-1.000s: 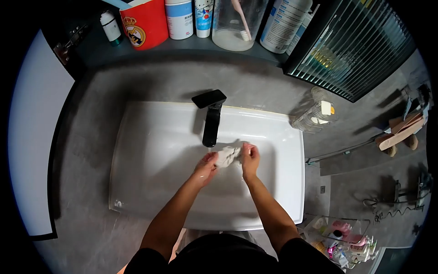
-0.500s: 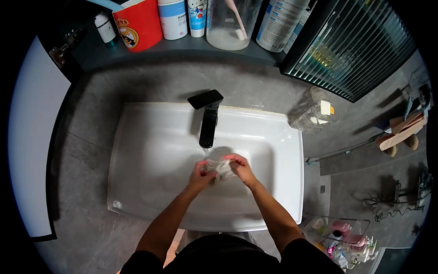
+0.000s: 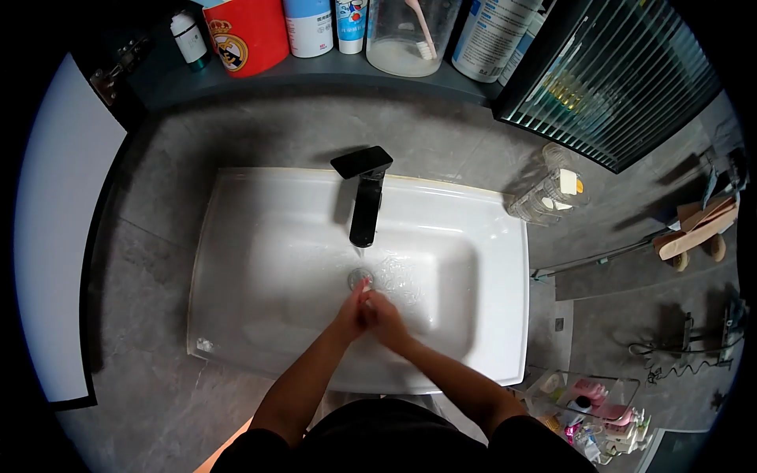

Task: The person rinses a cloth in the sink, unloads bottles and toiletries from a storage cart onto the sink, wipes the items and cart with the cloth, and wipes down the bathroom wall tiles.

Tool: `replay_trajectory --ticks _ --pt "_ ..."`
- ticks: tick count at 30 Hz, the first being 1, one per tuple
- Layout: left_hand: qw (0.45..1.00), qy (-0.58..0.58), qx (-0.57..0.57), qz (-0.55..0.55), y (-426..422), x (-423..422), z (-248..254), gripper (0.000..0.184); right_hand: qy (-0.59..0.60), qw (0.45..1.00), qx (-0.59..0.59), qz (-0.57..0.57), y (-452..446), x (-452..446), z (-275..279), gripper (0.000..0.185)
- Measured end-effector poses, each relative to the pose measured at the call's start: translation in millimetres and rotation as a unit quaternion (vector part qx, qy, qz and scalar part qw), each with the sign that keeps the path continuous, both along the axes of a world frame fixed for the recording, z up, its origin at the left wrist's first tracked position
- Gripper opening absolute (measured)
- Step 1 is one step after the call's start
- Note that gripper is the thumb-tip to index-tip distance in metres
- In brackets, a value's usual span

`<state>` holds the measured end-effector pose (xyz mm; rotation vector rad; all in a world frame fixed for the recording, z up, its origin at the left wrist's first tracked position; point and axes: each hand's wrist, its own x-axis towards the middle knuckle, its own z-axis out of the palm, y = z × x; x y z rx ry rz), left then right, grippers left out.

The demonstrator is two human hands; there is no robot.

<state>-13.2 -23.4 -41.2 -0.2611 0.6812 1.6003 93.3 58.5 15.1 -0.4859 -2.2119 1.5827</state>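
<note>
Over the white sink (image 3: 276,327), my left hand (image 3: 351,318) and my right hand (image 3: 384,317) are closed together, pressed against each other. A whitish cloth is bunched between them, almost wholly hidden by the fingers; only a pale sliver shows. Just beyond my fingertips lies the round metal drain (image 3: 360,277). Above it the black faucet (image 3: 364,213) points toward me, with a thin stream of water at its spout. Water ripples across the basin floor to the right of the drain.
A shelf (image 3: 331,75) behind the sink holds a red cup (image 3: 251,39), bottles, and a clear cup (image 3: 402,59) with a pink toothbrush. A wire holder (image 3: 544,201) stands by the sink's back right corner. At lower right is a basket of bottles (image 3: 591,402).
Both hands have drawn together and slightly toward me, from spreading the cloth under the faucet to squeezing it. The cloth is now nearly hidden, and the drain has come into view.
</note>
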Motion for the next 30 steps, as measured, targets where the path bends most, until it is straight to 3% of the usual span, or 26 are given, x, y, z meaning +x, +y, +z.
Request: replay_trajectory --ticks 2,5,8,11,12,14,15,17,18,19,20,21,22,24,26,27,28,29,30 --pt "0.999 -0.009 0.019 0.025 -1 -2 -12 0.044 0.031 0.997 0.073 0.023 -15 -1 25 0.012" --pt "0.997 -0.04 0.005 0.06 1 -3 5 0.046 -0.059 0.98 0.166 0.097 -21 4 41 0.019" --pt "0.994 -0.103 0.027 0.019 7 -2 -12 0.047 -0.056 0.949 0.304 0.058 -10 -5 16 0.023" --pt "0.995 -0.021 -0.095 0.015 6 -3 8 0.047 -0.071 0.937 0.336 0.059 10 -9 -18 0.022" --pt "0.987 0.044 -0.149 -0.029 5 -4 20 0.049 -0.085 0.934 0.34 0.062 18 -8 -23 0.022" --pt "0.945 0.173 -0.253 -0.114 0 -11 44 0.053 -0.267 0.914 0.303 -0.034 46 -16 -11 0.019" --pt "0.928 0.21 -0.246 -0.184 -7 -21 50 0.06 -0.235 0.925 0.292 -0.063 59 -15 -13 0.019" --pt "0.904 0.289 -0.301 -0.086 -19 -25 45 0.062 -0.221 0.936 0.231 -0.146 79 -11 -12 0.023" --pt "0.886 0.327 -0.327 -0.037 -21 -25 48 0.064 -0.201 0.92 0.273 -0.199 79 -8 -14 0.029" --pt "0.864 0.361 -0.34 -0.085 -24 -24 55 0.064 -0.248 0.915 0.299 -0.107 72 -5 -17 0.036" --pt "0.896 0.323 -0.293 -0.085 -23 -23 52 0.065 -0.293 0.9 0.322 -0.015 63 -2 -21 0.044" --pt "0.924 0.283 -0.243 -0.086 -20 -19 47 0.066 -0.214 0.908 0.356 0.057 57 2 -44 0.05" --pt "0.947 0.242 -0.192 -0.087 -18 -13 45 0.068 -0.191 0.959 0.195 0.082 51 0 -40 0.041" --pt "0.965 0.228 -0.123 -0.035 -18 -1 43 0.054 -0.141 0.987 0.071 -0.027 26 -10 -37 0.028" --pt "0.998 -0.017 -0.044 -0.044 -17 -11 18 0.046 0.061 0.996 0.048 0.054 -2 -15 -28 0.018" --pt "0.991 0.06 -0.101 0.056 -17 -11 -17 0.038 0.087 0.99 0.085 0.067 -17 -15 -9 0.016" --pt "0.998 0.029 -0.058 0.025 -17 -13 -22 0.038 0.114 0.983 0.123 0.08 -30 -14 15 0.014" --pt "1.0 -0.002 -0.015 -0.006 -17 -15 -24 0.037 0.063 0.979 0.168 0.091 -40 -12 34 0.013" --pt "0.993 -0.047 0.099 -0.044 -20 -22 -42 0.037 0.051 0.973 0.205 0.09 -39 -13 31 0.014"
